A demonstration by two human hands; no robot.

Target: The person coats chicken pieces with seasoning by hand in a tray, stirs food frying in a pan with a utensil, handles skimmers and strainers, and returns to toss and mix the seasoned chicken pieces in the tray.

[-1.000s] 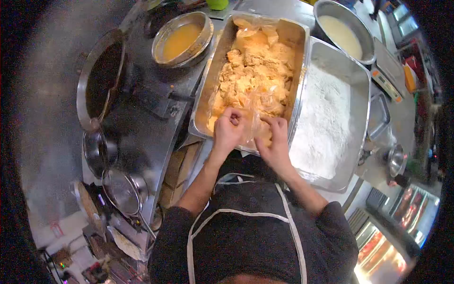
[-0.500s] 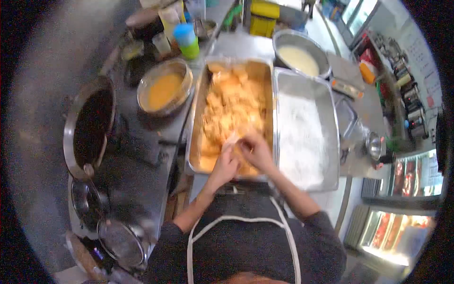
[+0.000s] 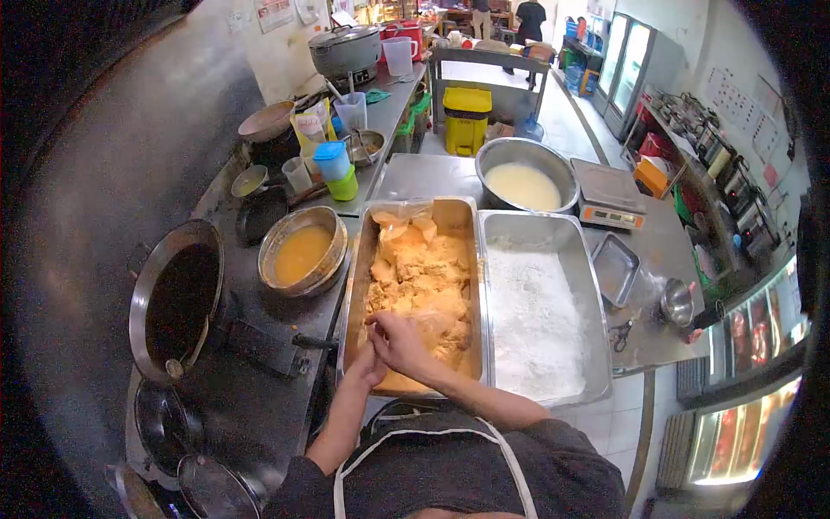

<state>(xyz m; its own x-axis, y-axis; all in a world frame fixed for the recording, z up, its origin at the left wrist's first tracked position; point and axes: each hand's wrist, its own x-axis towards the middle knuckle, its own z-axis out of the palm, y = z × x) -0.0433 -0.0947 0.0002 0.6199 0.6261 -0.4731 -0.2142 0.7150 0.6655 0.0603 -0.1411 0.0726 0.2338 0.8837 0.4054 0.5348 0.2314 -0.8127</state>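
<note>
My left hand (image 3: 369, 367) and my right hand (image 3: 399, 346) meet above the near left part of a deep metal tray (image 3: 475, 285). The right fingers are bent and pinched together at the left hand; whatever they hold is too small to make out. Most of the left fingers are hidden behind the right hand. Beneath them, an orange-brown crumbly coating (image 3: 419, 277) fills the tray in clumps. Clear plastic (image 3: 422, 210) shows at the tray's far end. Alongside on the right stands a second metal tray (image 3: 600, 333) of white flour (image 3: 536, 320).
On the left are a bowl of orange liquid (image 3: 303, 255) and a wide pan of dark oil (image 3: 183, 294). Behind the trays stand a basin of pale batter (image 3: 523, 186) and a scale (image 3: 609, 195). Scissors (image 3: 620, 336) lie right of the flour. People are far back.
The view has tilted up, showing more of the room. My hands have moved left and closer together, with the right now overlapping the left. Pale, translucent material between them no longer shows clearly.
</note>
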